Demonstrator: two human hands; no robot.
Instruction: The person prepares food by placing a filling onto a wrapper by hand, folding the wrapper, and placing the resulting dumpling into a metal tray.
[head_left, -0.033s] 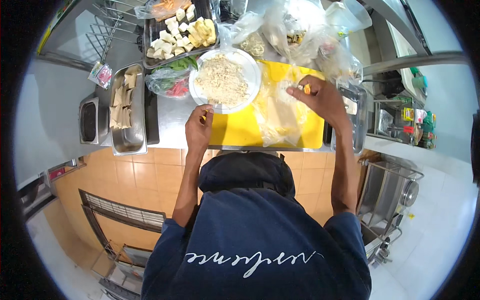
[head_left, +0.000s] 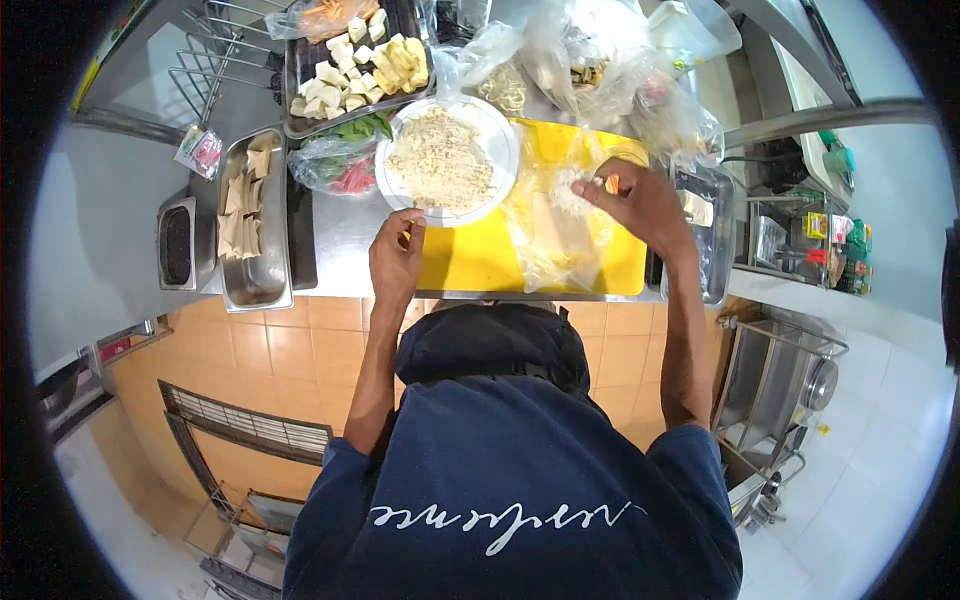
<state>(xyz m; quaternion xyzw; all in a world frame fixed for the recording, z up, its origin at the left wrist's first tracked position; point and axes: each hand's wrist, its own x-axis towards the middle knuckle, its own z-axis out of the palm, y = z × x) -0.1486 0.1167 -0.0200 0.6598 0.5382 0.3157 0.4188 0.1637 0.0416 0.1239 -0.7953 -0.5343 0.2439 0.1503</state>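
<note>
A white plate [head_left: 507, 185] with a heap of pale, crumbly food [head_left: 440, 160] stands at the yellow cutting board's left edge. My left hand [head_left: 395, 258] is at its near rim, thumb and fingers pinched on the edge. On the yellow cutting board [head_left: 460, 262] lies a clear plastic bag [head_left: 530, 270] over a flat, pale rectangular piece [head_left: 560, 232]. Above the bag my right hand [head_left: 645, 212] has its fingers pinched together beside a small white crumbly clump [head_left: 568, 192]. Something orange [head_left: 612, 184] shows by these fingers; what they hold is partly hidden.
A black tray [head_left: 290, 128] of pale cubed food stands at the back left. Nearer are a bag of green and red vegetables [head_left: 335, 165] and a steel pan [head_left: 232, 290] with brown paper pieces. Several plastic bags [head_left: 590, 60] crowd the back. A metal tray [head_left: 715, 270] stands right of the board.
The fingers of my right hand have dipped slightly toward the bag, and the white clump beside them shows more plainly. My left hand stays at the plate's rim.
</note>
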